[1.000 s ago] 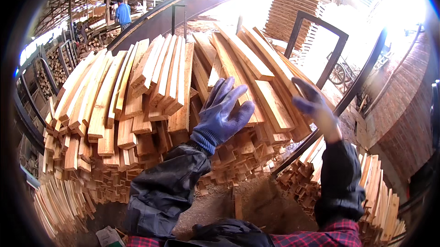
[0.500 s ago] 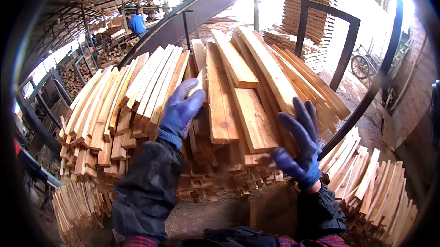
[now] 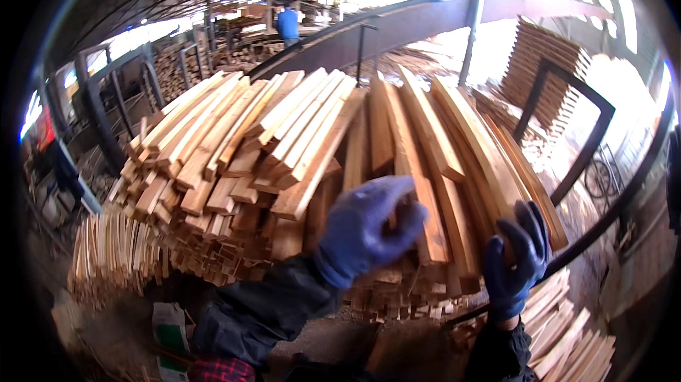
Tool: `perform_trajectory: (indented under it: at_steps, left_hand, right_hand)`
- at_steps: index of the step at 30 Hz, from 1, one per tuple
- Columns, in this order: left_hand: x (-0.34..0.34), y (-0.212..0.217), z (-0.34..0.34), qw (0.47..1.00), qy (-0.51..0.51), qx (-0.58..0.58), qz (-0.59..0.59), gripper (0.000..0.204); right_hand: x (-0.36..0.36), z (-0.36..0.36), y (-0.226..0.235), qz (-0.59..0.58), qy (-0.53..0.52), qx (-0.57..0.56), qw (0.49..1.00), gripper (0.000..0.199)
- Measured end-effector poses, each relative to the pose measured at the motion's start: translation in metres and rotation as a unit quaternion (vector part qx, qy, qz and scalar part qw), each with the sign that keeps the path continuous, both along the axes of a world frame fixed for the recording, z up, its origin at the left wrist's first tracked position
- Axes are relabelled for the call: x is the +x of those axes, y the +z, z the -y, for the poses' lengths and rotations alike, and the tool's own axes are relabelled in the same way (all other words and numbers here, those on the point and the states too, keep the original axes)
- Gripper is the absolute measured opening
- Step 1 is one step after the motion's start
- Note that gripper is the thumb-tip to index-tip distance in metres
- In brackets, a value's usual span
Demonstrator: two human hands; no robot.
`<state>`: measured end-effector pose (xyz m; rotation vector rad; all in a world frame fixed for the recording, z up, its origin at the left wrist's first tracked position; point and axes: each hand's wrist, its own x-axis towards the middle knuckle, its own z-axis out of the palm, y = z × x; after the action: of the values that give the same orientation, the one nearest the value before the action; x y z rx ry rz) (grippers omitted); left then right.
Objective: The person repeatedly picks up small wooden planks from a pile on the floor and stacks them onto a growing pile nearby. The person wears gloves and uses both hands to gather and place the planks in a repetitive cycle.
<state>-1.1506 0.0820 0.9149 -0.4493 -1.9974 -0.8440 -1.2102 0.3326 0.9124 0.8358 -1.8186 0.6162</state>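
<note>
A large stack of sawn wooden planks (image 3: 305, 134) lies before me, its cut ends toward me. My left hand (image 3: 369, 229), in a blue coated glove, is in front of the plank ends at mid-stack. Its fingers are curved, with a gap between them and the thumb, and I see no plank in it. Just right of it is the end of a long plank (image 3: 428, 226). My right hand (image 3: 516, 261), gloved alike, is raised beside the near end of a thick pale plank (image 3: 482, 148), fingers pointing up and apart from the thumb. Whether it touches that plank I cannot tell.
Dark metal frames (image 3: 603, 109) stand at both sides of the stack. More cut pieces (image 3: 117, 254) are piled low at the left, others (image 3: 567, 339) at the lower right. Farther back are a tall stack of boards (image 3: 543, 70), a wheel (image 3: 599, 176) and a person in blue (image 3: 287, 25).
The view has turned left, so the scene sits farther right. My left hand has moved right across the plank ends. My right hand remains near the right-hand planks, its fingers closer together.
</note>
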Motion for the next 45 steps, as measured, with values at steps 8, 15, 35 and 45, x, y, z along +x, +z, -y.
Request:
perform_trajectory:
  at_steps: [8, 15, 35, 45]
  left_hand:
    - [0.023, -0.021, -0.081, 0.975, 0.046, -0.208, -0.067, 0.050]
    - [0.007, -0.041, -0.079, 0.976, 0.037, -0.190, -0.096, 0.038]
    - [0.012, -0.025, 0.037, 0.990, 0.073, -0.108, -0.058, 0.026]
    - [0.005, -0.027, -0.002, 0.977, 0.056, -0.174, -0.113, 0.056]
  right_hand:
    - [-0.035, 0.028, 0.104, 0.042, 0.132, 0.255, 0.957, 0.041]
    - [-0.093, 0.145, 0.110, 0.269, -0.009, 0.390, 0.881, 0.046]
    - [-0.186, 0.128, 0.109, 0.319, -0.027, 0.358, 0.877, 0.035]
    - [-0.080, 0.028, 0.077, 0.349, 0.172, 0.201, 0.899, 0.029]
